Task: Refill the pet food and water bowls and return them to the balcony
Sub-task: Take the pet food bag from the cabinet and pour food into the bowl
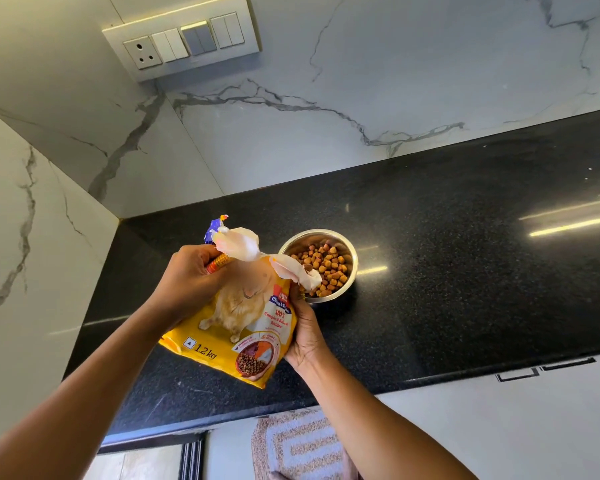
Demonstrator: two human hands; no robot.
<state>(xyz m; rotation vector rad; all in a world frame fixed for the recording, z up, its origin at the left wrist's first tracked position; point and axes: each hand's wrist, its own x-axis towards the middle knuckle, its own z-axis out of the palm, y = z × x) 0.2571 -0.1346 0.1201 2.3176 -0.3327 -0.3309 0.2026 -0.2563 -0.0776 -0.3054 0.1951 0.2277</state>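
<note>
You are gripping the pet food bag [243,337] with both hands. Your left hand [191,278] is curling round the crumpled neck of the bag, bunching it just below the torn white flaps. Your right hand [305,334] is holding the bag's right edge from the side, fingers wrapping behind it where you cannot see them. The bag is tilting up off the black countertop [465,254], its open top leaning away from you. Just beyond your right hand the steel bowl [330,298] is sitting on the countertop, holding brown kibble [326,265]; one torn flap is overlapping the bowl's near rim. Below your right forearm a rug [298,445] is lying on the floor.
</note>
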